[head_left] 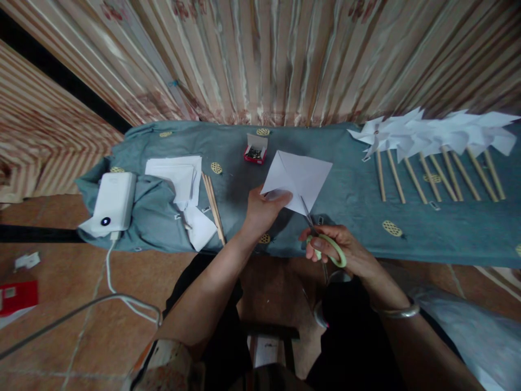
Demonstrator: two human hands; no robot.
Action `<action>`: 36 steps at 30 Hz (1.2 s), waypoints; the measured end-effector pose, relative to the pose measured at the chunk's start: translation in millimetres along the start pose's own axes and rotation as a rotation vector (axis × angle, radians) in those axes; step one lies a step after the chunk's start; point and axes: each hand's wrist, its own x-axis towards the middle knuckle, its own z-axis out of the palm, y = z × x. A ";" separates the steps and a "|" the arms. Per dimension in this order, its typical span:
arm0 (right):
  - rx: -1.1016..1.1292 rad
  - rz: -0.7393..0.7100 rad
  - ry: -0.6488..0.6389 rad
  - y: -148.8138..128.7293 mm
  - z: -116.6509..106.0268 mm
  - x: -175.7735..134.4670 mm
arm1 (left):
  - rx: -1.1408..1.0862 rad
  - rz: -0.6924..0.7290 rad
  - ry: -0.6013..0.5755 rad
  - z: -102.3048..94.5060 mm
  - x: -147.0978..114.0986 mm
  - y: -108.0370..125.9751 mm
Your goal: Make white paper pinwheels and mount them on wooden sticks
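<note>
My left hand (pixel 264 210) pinches the left corner of a square sheet of white paper (pixel 307 172), thumb on top. A crease or cut line runs across the sheet from its far corner. My right hand (pixel 336 244) is closed round the pale green handles of a pair of scissors (pixel 337 254). Their blades reach the near corner of the paper; whether they are between strokes I cannot tell. Beyond the sheet stands a small open red box (pixel 254 155) with shiny little metal pieces inside.
Several white paper pinwheels (pixel 419 136) on wooden sticks lie at the right. At the left are stacked paper sheets (pixel 171 168), thin wooden sticks (pixel 212 206) and a white power bank (pixel 115 201) with a cable. The cloth-covered table (pixel 358 222) meets a curtain (pixel 280 65) behind.
</note>
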 end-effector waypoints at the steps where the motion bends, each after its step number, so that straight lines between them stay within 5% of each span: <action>1: 0.000 0.003 0.001 0.7 -0.1 -0.3 | 0.001 -0.003 0.002 -0.2 0.1 -0.4; 36: 0.054 0.010 0.053 -6.6 4.8 3.0 | -0.013 -0.015 -0.002 -0.1 -0.3 -1.9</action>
